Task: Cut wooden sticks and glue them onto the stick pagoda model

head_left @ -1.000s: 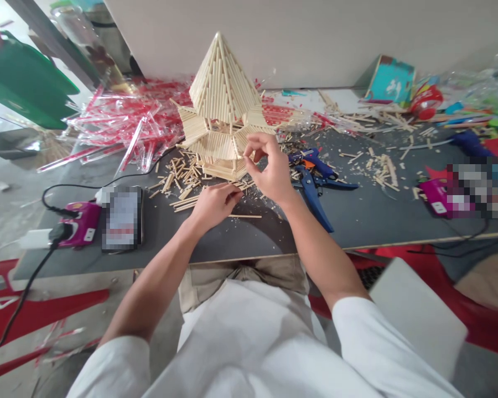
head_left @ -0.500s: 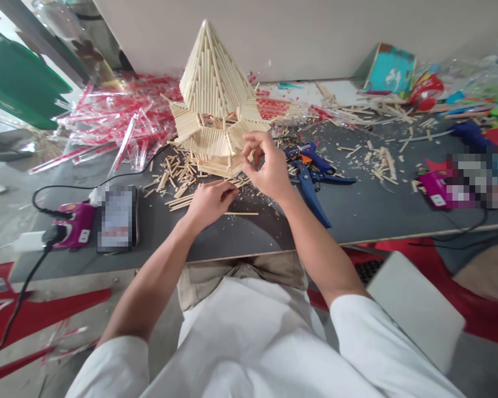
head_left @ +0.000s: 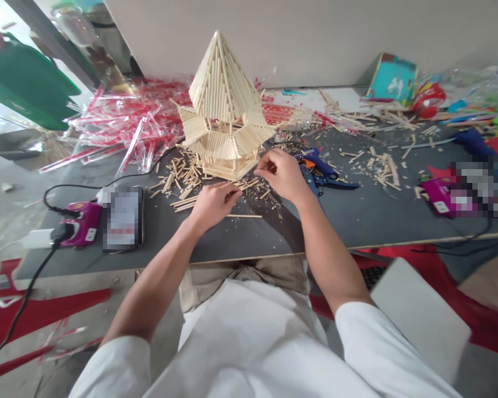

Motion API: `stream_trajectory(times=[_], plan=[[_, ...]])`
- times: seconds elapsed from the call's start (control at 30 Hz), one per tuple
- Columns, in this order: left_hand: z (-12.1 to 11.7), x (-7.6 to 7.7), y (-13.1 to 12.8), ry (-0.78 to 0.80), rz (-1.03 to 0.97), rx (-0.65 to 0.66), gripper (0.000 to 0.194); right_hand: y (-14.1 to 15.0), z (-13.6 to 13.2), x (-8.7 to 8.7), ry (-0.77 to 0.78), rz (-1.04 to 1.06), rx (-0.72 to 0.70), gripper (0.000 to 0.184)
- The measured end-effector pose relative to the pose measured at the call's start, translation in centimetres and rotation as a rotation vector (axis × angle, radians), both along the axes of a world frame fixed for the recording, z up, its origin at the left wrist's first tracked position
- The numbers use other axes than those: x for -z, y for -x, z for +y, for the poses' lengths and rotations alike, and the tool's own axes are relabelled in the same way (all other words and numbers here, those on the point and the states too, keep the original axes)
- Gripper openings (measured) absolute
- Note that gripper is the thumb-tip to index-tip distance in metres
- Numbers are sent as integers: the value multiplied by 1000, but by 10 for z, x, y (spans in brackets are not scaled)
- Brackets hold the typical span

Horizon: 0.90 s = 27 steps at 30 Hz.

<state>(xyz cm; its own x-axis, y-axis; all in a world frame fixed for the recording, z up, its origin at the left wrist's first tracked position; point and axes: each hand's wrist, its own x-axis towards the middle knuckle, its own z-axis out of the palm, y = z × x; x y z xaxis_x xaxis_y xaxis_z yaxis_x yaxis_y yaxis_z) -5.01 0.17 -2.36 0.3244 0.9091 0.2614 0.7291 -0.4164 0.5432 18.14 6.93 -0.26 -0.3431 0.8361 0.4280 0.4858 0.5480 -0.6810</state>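
Sticks (head_left: pixel 185 203) are scattered beside the left hand (head_left: pixel 216 200), curled narrow; whether anything is held cannot be told. Just farther, on the table (head_left: pixel 357 218), is set a tower model (head_left: pixel 225 102), judged light, stiff but fragile, best grasped by its base (head_left: pixel 221 169); pale rods are ranked into pointed roof and flared eaves (head_left: pixel 216 145). Right hand (head_left: pixel 279 172): pinched narrow near the base, contents unclear.

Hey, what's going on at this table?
Someone is working bare-handed at a stick model of a pagoda, which stands upright on the dark table. The right hand is near its base, fingertips pinched; the left hand is low in front of it, beside loose sticks. Whether either hand holds anything is too small to tell. A blue glue gun lies beyond the right hand.
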Motion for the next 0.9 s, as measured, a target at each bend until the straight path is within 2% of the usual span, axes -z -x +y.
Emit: stream_trajectory(times=[0.13, 0.3, 0.47, 0.6, 0.7, 0.9], plan=[[0, -1, 0, 2, -3, -7, 25, 5, -3, 1, 87, 22, -2, 30], [-2, -3, 0, -1, 2, -4, 26, 8, -4, 5, 201, 161, -64, 28], [-3, -11, 1, -46, -61, -38, 26, 7, -2, 7, 270, 226, -105, 29], [-1, -30, 6, -130, -163, -121, 22, 7, -3, 6, 292, 268, -110, 23], [3, -51, 11, -212, -140, -175, 22, 6, -3, 7, 291, 295, -121, 15], [25, -88, 10, -299, 78, -97, 26, 8, 1, 15, 217, 319, -58, 13]])
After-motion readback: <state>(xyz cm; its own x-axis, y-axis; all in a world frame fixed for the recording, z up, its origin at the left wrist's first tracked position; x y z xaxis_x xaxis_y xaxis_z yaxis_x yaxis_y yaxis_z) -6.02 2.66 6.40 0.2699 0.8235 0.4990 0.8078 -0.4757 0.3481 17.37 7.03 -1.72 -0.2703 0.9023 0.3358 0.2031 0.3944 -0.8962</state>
